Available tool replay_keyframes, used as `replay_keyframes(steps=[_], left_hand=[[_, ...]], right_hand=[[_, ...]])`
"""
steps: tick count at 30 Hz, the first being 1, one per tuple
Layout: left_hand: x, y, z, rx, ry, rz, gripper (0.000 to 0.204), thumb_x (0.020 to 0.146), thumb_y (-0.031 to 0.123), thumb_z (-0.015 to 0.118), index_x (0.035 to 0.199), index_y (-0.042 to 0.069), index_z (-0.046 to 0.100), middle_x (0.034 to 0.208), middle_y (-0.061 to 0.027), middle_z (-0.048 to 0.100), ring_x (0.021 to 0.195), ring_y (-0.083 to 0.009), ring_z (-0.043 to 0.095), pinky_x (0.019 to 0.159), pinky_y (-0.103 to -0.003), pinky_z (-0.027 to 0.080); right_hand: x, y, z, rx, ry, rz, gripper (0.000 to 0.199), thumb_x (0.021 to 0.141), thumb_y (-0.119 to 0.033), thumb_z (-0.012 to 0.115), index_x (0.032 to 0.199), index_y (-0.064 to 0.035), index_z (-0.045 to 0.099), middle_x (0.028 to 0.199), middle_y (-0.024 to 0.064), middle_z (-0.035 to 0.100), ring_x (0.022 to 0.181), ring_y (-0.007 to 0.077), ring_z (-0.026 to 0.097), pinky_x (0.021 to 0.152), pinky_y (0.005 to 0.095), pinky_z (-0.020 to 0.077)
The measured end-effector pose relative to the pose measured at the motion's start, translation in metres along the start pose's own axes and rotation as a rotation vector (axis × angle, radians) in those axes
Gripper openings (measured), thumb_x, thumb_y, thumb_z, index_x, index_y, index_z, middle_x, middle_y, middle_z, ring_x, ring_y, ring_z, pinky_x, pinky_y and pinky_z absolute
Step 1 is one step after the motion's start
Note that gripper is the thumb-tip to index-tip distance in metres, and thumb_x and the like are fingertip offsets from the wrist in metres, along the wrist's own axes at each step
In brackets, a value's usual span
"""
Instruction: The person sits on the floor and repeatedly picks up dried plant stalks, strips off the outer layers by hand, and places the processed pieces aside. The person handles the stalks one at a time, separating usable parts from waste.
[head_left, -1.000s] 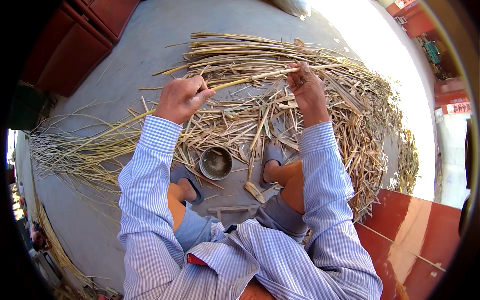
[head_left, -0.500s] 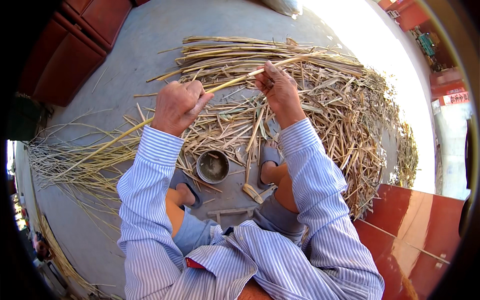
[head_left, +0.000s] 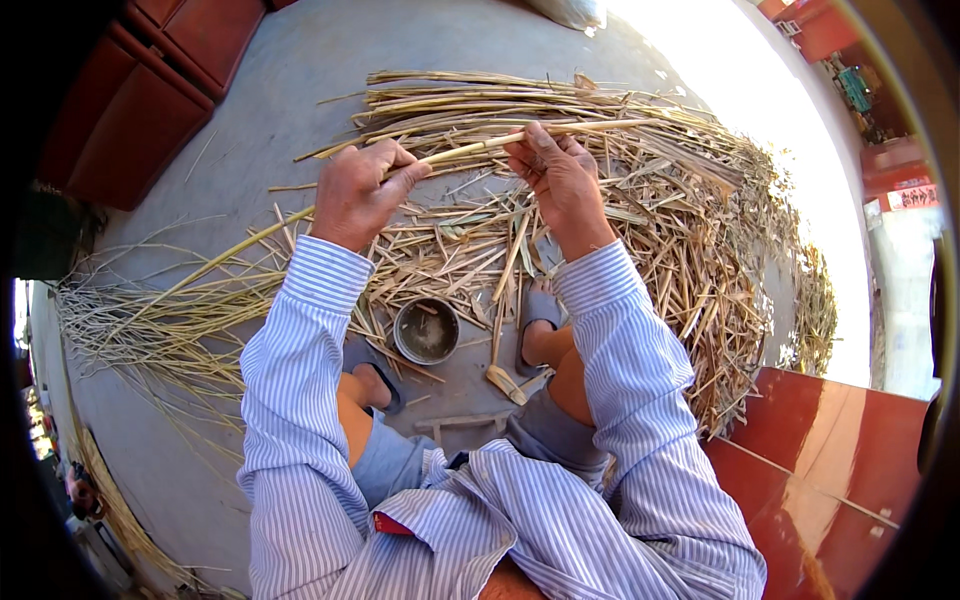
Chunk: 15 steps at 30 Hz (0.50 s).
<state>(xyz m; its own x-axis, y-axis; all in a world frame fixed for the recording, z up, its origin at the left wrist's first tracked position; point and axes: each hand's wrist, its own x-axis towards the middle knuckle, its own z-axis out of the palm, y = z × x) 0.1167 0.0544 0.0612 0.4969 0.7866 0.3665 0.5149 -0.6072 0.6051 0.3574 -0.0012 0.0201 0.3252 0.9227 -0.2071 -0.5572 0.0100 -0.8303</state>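
Both hands hold one long yellowish plant stalk (head_left: pixel 468 151) stretched nearly level in front of me. My left hand (head_left: pixel 358 190) is closed around it, and the thin end trails away to the lower left. My right hand (head_left: pixel 560 180) pinches it between thumb and fingers, and its thicker end points right past the fingertips. Beyond the hands lies a bundle of long dry stalks (head_left: pixel 450 100). Short stalk pieces and dry husks (head_left: pixel 690 240) are heaped beneath and to the right. Thin peeled-looking stems (head_left: pixel 180 310) fan out on the left.
A round metal bowl (head_left: pixel 426 331) of murky liquid stands between my feet. A wooden-handled tool (head_left: pixel 505 385) lies near my right foot. Red cabinets (head_left: pixel 150 90) stand at the far left, and red panels (head_left: pixel 810 440) at the lower right. A pale sack (head_left: pixel 570 12) sits at the far edge.
My left hand has shifted slightly right and up along the stalk, nearer my right hand. The stalk lies flatter, with its thick end farther right. My right hand has barely moved.
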Motion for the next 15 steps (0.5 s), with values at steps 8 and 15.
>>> replay_keyframes(steps=[8, 15], left_hand=[[0.001, -0.011, -0.019, -0.043, 0.005, 0.001, 0.018, 0.083, 0.020, 0.077, 0.082, 0.004, 0.070, 0.068, -0.0104, 0.068, 0.056, -0.0192, 0.060, 0.052, -0.032, 0.045], [0.001, -0.011, -0.016, -0.104, -0.038, -0.055, 0.020, 0.083, 0.021, 0.077, 0.081, 0.003, 0.068, 0.068, -0.0095, 0.066, 0.058, -0.0154, 0.058, 0.052, -0.030, 0.044]], right_hand=[[0.018, -0.030, -0.054, 0.211, 0.184, -0.159, 0.013, 0.091, -0.016, 0.070, 0.095, -0.0074, 0.061, 0.087, 0.0058, 0.070, 0.079, 0.0162, 0.070, 0.069, 0.0284, 0.0585], [0.012, -0.023, -0.042, 0.264, 0.094, -0.138, 0.014, 0.095, -0.019, 0.065, 0.101, -0.0065, 0.061, 0.088, 0.0044, 0.069, 0.078, 0.0150, 0.068, 0.070, 0.0282, 0.0579]])
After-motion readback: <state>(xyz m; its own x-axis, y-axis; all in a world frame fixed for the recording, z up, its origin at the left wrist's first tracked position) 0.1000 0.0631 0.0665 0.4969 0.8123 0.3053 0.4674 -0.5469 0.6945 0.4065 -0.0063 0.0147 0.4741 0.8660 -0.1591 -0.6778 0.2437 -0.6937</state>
